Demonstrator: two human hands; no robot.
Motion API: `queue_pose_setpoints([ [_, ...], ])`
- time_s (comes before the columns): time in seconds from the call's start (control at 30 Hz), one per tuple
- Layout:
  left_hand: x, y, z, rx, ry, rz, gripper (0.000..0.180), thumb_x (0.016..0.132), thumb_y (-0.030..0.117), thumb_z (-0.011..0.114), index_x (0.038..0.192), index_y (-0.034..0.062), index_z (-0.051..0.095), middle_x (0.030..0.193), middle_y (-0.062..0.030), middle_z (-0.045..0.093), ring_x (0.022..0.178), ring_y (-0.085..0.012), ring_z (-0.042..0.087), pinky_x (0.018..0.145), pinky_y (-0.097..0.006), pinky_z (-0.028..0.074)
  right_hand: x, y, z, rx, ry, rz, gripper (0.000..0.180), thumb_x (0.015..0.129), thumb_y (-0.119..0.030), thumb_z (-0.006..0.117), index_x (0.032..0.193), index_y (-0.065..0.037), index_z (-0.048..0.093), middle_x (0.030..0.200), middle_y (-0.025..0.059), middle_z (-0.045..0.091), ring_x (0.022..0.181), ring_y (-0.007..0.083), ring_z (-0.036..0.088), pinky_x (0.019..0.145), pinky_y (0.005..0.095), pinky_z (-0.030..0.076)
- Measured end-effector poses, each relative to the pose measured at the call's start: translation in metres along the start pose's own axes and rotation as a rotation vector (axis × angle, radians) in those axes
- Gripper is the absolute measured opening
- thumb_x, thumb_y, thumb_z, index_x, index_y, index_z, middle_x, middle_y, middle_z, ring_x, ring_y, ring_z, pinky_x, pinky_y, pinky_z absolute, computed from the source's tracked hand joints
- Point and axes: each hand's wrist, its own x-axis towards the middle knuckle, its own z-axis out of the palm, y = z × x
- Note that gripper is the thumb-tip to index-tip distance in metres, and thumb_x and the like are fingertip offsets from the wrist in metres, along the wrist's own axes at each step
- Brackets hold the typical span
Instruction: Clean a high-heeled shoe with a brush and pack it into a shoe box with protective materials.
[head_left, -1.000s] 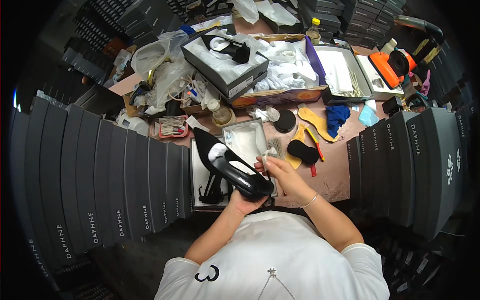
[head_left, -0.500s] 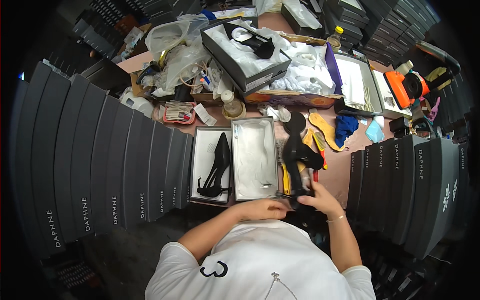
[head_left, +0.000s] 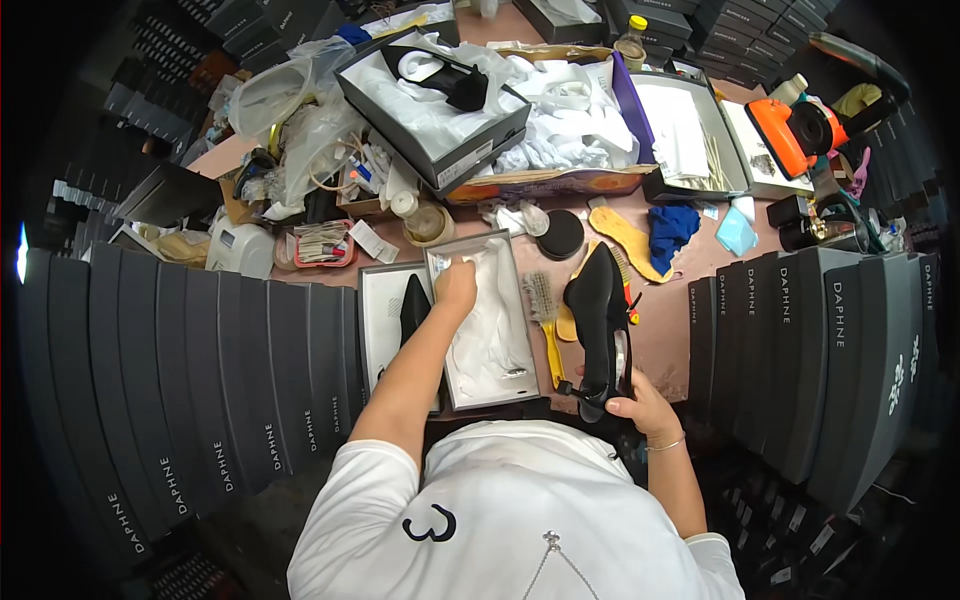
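Observation:
My right hand grips a black pointed high-heeled shoe near its heel end, toe pointing away from me. Into the far left part of a grey shoe box reaches my left hand, its fingers closed over the white tissue paper there. A small whitish packet shows beside those fingers; whether they hold it is hidden. Left of this box, the box lid holds a second black heeled shoe, largely covered by my left forearm.
Stacks of grey shoe boxes flank the table on both sides. Between box and held shoe lies a yellow-handled brush. Beyond are a round black tin, a tan insole, a blue cloth and an open shoe box.
My left hand has moved from the near edge up into the box. The shoe in my right hand has turned upright with its toe away, uncovering the black tin.

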Motion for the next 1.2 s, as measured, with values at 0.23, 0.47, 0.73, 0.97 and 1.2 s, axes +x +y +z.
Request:
queue_pose_setpoints([
  [0.23, -0.092, 0.034, -0.132, -0.271, 0.383, 0.238, 0.008, 0.084, 0.014, 0.065, 0.087, 0.0058, 0.066, 0.11, -0.0128, 0.06, 0.073, -0.0332, 0.065, 0.061, -0.043, 0.052, 0.028, -0.007, -0.03, 0.03, -0.008, 0.022, 0.066, 0.072, -0.039, 0.071, 0.121, 0.003, 0.057, 0.116, 0.0126, 0.062, 0.105, 0.021, 0.06, 0.096, 0.0345, 0.045],
  [0.47, -0.152, 0.071, -0.255, -0.863, 0.475, 0.303, 0.008, 0.086, 0.001, 0.065, 0.094, -0.0003, 0.061, 0.092, -0.0067, 0.066, 0.062, -0.0054, 0.053, 0.053, -0.02, 0.043, 0.022, -0.049, -0.013, 0.044, -0.063, -0.111, 0.067, 0.074, -0.041, 0.069, 0.122, 0.004, 0.055, 0.117, 0.0123, 0.061, 0.108, 0.0201, 0.058, 0.097, 0.0334, 0.044],
  [0.73, -0.143, 0.069, -0.208, -0.539, 0.244, 0.409, 0.021, 0.085, 0.01, 0.066, 0.072, -0.0016, 0.055, 0.071, -0.0116, 0.054, 0.064, -0.026, 0.054, 0.062, -0.033, 0.044, -0.04, -0.053, 0.0, 0.217, -0.172, -0.183, 0.079, 0.069, -0.049, 0.074, 0.124, 0.005, 0.053, 0.119, 0.0172, 0.06, 0.11, 0.0255, 0.059, 0.098, 0.0356, 0.044],
  [0.97, -0.155, 0.111, -0.242, -0.379, 0.429, 0.634, 0.015, 0.078, -0.002, 0.065, 0.091, -0.0016, 0.057, 0.1, -0.0146, 0.055, 0.084, -0.0296, 0.059, 0.071, -0.036, 0.048, -0.066, -0.091, 0.009, 0.21, -0.748, -0.318, 0.083, 0.067, -0.042, 0.075, 0.127, 0.009, 0.05, 0.127, 0.0255, 0.051, 0.122, 0.036, 0.049, 0.102, 0.0446, 0.037],
  [1.2, -0.209, 0.142, -0.213, -0.442, 0.544, 0.572, 0.037, 0.081, -0.008, 0.061, 0.116, 0.001, 0.06, 0.116, -0.0158, 0.059, 0.098, -0.0295, 0.062, 0.08, -0.035, 0.052, -0.061, -0.08, -0.007, -0.084, -0.868, -0.049, 0.071, 0.083, -0.037, 0.07, 0.134, 0.005, 0.045, 0.126, 0.0137, 0.052, 0.116, 0.0208, 0.048, 0.102, 0.0319, 0.036],
])
